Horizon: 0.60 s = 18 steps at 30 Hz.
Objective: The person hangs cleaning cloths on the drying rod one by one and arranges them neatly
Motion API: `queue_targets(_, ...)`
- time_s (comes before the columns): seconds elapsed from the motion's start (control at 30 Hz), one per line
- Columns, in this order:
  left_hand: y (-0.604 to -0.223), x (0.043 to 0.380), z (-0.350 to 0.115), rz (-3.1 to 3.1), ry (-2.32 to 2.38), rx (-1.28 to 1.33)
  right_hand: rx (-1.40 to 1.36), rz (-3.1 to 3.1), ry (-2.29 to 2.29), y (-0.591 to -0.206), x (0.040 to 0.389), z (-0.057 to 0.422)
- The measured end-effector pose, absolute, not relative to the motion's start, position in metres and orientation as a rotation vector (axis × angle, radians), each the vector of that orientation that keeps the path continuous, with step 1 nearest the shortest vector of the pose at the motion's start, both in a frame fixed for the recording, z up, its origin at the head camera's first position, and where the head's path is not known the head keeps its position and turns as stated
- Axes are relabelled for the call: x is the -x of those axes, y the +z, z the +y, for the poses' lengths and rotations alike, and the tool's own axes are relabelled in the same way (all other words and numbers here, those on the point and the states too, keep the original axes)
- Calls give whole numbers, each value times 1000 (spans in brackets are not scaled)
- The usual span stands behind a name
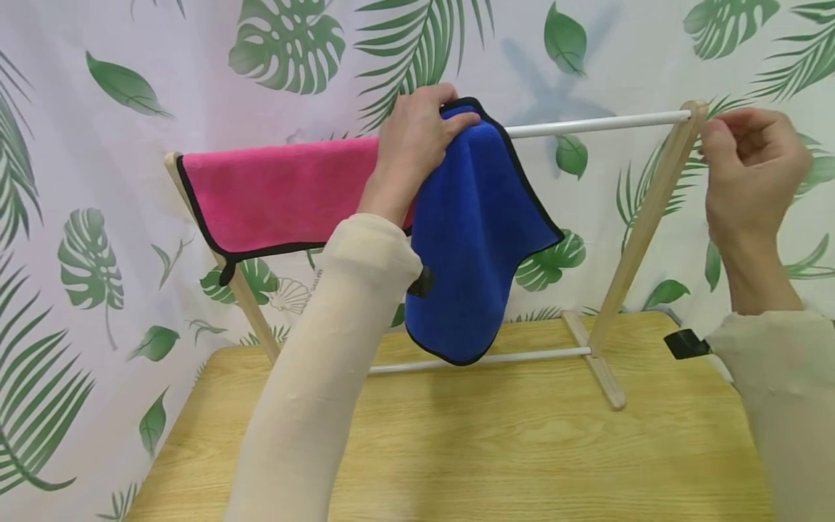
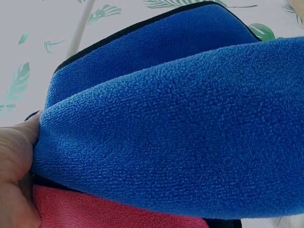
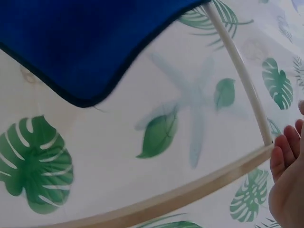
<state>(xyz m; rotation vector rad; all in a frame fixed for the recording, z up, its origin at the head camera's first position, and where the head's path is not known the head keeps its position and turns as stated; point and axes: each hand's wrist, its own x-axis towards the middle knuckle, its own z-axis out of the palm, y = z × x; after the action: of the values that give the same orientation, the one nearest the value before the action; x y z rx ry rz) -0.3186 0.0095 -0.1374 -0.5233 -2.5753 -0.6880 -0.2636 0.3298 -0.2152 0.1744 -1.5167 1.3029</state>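
My left hand (image 1: 417, 130) pinches the top of a blue towel (image 1: 466, 246) with black edging at the rack's upper rail. The towel hangs down in loose folds, and the left wrist view shows its fuzzy blue face (image 2: 180, 133) close up beside the thumb. My right hand (image 1: 757, 167) is raised next to the top of the rack's right wooden post, fingers loosely curled, with nothing visible in it. In the right wrist view its fingers (image 3: 285, 148) lie close to the rail's end; whether they touch the post I cannot tell.
A pink towel (image 1: 280, 196) with black edging hangs over the left part of the white upper rail (image 1: 600, 125). The wooden rack (image 1: 642, 225) stands on a wood-grain table (image 1: 522, 449), with a lower white rail (image 1: 535, 355). Behind it is a leaf-patterned curtain (image 1: 150, 239).
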Motion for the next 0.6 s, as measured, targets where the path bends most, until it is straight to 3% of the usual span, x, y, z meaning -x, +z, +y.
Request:
queue_targets(0.17, -137, 319, 10, -2579, -683, 519, -411, -1590, 1442, -246, 267, 324)
queue_targets(0.6, -138, 319, 10, -2573, -677, 519, -427, -2163, 1324, -321, 282, 306)
